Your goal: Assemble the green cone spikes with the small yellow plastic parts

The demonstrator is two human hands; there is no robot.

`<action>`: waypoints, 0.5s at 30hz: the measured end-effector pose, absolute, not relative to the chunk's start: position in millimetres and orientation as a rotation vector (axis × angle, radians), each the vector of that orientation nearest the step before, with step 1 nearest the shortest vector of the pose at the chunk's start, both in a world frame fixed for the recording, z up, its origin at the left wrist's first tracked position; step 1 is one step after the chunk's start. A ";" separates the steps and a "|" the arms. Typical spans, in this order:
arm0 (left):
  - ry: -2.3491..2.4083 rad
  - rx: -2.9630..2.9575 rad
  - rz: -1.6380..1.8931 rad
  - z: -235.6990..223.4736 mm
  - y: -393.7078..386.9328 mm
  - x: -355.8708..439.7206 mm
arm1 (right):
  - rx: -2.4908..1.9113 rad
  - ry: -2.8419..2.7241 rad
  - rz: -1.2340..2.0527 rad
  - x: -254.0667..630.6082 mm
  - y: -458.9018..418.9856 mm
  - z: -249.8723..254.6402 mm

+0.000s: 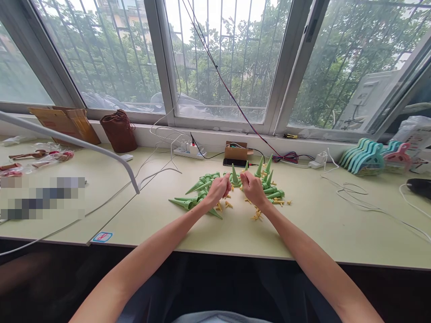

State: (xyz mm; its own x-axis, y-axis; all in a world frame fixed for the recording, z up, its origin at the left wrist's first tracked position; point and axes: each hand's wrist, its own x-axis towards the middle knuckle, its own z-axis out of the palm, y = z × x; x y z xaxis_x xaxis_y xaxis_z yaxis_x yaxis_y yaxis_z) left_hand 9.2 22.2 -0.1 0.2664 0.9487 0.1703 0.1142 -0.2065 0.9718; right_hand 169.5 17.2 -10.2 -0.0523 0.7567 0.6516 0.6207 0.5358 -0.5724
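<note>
My left hand is closed above the table, fingers curled and thumb pressed in. Facing it across a small gap, my right hand is closed the same way. Whatever either hand pinches is too small or hidden to make out. Beyond the gap, a green plastic spike stands point up. More hollow green spikes lie in a heap beside and behind my left hand. Another group of green spikes lies or stands beyond my right hand. Small yellow plastic pieces are scattered around both hands.
Behind the spikes are a small cardboard box and a dark phone. A power strip lies by the window wall. Plastic hangers stand at right. A white curved tube crosses the left side; a brown bag stands beyond.
</note>
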 end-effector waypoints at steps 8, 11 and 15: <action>0.980 1.525 0.930 -1.0 20.3 7.7 | -1.103 -1.788 0.206 169.3 16.4 -10.9; 0.963 1.518 0.922 -0.5 20.6 7.0 | -1.113 -1.784 0.203 169.6 16.5 -10.7; 0.941 1.517 0.910 0.3 20.5 7.4 | -1.131 -1.783 0.205 169.8 16.2 -9.6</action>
State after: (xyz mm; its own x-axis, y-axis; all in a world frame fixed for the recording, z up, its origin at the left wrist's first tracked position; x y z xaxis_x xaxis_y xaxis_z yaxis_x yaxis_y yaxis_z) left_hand 7.4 20.5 0.3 0.3941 0.9170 0.0616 0.0922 -0.1061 0.9901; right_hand 169.8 16.2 -9.6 -0.0900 0.7649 0.6378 0.6002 0.5528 -0.5782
